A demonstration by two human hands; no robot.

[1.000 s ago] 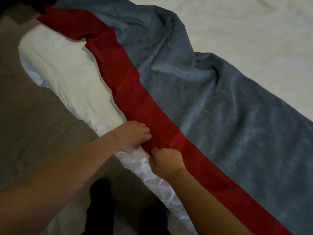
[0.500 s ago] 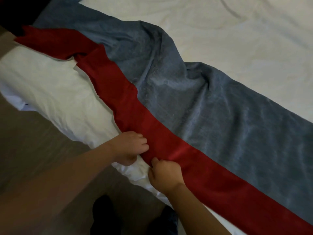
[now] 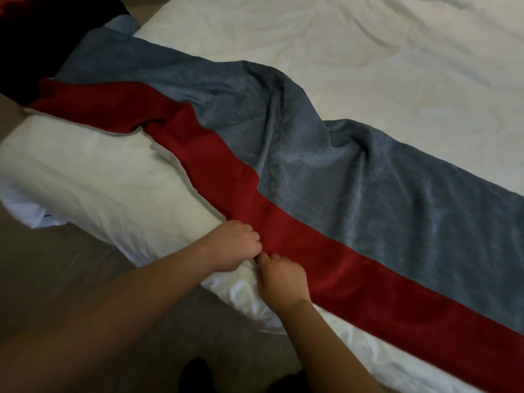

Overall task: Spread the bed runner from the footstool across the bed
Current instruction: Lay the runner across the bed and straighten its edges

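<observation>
A grey-blue bed runner (image 3: 354,180) with a red band along its near side lies diagonally across the white bed (image 3: 340,58), from upper left to lower right. It is rumpled and bunched in the middle. My left hand (image 3: 235,245) and my right hand (image 3: 280,279) sit side by side at the bed's near edge, fingers curled, both pinching the red band's near hem. A stretch of the hem to the left is folded back and shows a pale lining.
The white duvet hangs over the bed's near edge (image 3: 93,177). Brown floor (image 3: 71,279) lies below, with my dark feet (image 3: 195,375) at the bottom. A dark object (image 3: 34,38) stands at the upper left corner.
The view has swung left and up, showing more of the runner's far end. Both hands keep their hold on the red hem and have drawn slightly closer together.
</observation>
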